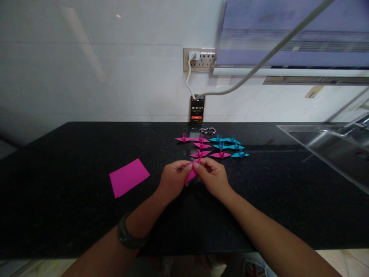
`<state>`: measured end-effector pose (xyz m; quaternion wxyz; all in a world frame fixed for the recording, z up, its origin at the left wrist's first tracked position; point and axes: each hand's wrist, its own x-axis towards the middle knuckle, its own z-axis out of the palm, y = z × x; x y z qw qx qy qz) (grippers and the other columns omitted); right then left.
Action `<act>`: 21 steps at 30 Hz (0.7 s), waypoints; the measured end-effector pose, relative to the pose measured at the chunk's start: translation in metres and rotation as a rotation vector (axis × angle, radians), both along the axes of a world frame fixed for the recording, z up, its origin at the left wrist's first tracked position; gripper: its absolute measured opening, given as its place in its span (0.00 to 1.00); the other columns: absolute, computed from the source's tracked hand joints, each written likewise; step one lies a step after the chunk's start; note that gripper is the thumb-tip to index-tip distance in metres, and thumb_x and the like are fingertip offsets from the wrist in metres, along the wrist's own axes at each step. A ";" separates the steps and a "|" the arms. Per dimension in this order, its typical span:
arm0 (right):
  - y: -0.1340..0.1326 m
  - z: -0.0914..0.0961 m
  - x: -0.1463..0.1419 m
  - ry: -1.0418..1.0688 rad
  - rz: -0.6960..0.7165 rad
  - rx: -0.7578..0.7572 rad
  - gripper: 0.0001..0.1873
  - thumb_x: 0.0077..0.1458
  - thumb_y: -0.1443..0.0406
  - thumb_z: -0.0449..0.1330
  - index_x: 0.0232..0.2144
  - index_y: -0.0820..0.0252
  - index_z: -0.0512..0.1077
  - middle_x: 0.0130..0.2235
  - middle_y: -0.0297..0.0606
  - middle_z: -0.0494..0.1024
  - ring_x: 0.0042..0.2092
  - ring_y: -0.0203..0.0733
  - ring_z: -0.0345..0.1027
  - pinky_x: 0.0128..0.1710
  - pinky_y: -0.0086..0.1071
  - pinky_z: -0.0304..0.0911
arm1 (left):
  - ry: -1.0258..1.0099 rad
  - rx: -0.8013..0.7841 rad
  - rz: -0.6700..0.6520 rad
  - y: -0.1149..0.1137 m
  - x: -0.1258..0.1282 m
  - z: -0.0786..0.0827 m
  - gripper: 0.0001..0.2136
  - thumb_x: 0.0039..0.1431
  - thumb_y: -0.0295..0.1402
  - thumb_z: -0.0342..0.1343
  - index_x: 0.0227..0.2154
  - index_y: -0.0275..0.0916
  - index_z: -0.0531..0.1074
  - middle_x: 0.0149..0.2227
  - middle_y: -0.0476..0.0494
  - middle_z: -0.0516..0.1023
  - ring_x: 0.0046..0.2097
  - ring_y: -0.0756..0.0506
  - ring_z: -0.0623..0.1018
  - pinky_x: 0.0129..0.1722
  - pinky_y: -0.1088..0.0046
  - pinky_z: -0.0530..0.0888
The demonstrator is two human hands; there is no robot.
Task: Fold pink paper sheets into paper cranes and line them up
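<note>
Just below centre of frame, left hand [174,177] and right hand [215,177] both pinch pink folded paper [191,176], probably for fine control; paper cranes [221,154] stand in rows just higher in frame, presumably kept clear.

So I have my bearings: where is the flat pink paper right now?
In the head view, the flat pink paper lies on the dark counter, to the left of the left hand and apart from it.
</note>
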<state>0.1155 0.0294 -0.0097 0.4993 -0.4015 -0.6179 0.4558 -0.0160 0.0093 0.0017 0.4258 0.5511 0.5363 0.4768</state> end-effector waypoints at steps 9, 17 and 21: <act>0.001 0.001 0.001 0.022 0.035 -0.004 0.09 0.49 0.61 0.54 0.30 0.61 0.69 0.21 0.30 0.66 0.19 0.30 0.59 0.18 0.25 0.56 | 0.013 -0.003 -0.019 0.000 0.000 0.001 0.12 0.50 0.40 0.51 0.30 0.36 0.73 0.13 0.53 0.66 0.15 0.54 0.64 0.15 0.80 0.60; 0.003 -0.003 0.002 -0.033 -0.052 0.061 0.08 0.50 0.62 0.53 0.31 0.60 0.68 0.21 0.30 0.67 0.20 0.31 0.59 0.19 0.26 0.57 | 0.026 0.017 -0.017 0.000 0.000 0.000 0.12 0.49 0.40 0.52 0.30 0.36 0.73 0.15 0.52 0.68 0.16 0.53 0.65 0.15 0.79 0.60; 0.003 -0.005 0.003 -0.069 -0.085 0.106 0.08 0.51 0.62 0.52 0.30 0.60 0.68 0.20 0.30 0.66 0.20 0.32 0.59 0.20 0.26 0.57 | 0.046 0.015 -0.009 0.000 0.000 0.002 0.12 0.49 0.39 0.52 0.30 0.36 0.73 0.15 0.52 0.68 0.15 0.54 0.65 0.15 0.80 0.60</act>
